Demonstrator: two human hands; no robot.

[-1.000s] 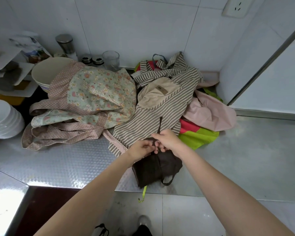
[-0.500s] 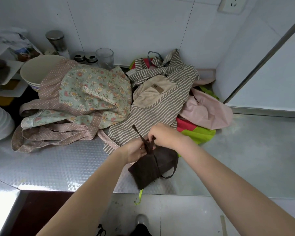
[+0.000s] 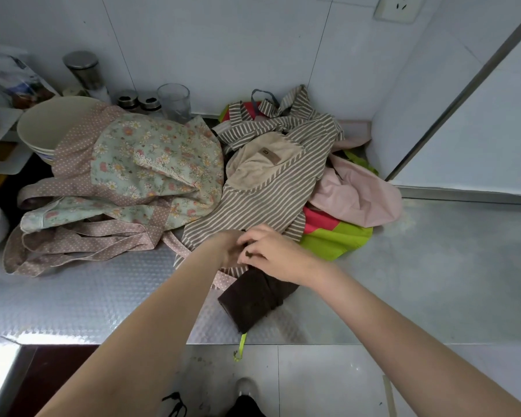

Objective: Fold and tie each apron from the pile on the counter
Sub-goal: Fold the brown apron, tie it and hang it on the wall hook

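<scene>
A folded dark brown apron (image 3: 257, 299) was laid at the front edge of the metal counter (image 3: 433, 281), before the apron pile (image 3: 262, 188). Its top end was pinched by curled fingers of the left hand (image 3: 230, 251) and right hand (image 3: 272, 255).

white tiled wall (image 3: 223, 40), wall socket (image 3: 396, 7), metal counter (image 3: 433, 281), tiled floor (image 3: 313, 380)

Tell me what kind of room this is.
Probably a kitchen: a textured metal counter against white wall tiles, with stacked cream bowls and a clear drinking glass.
</scene>
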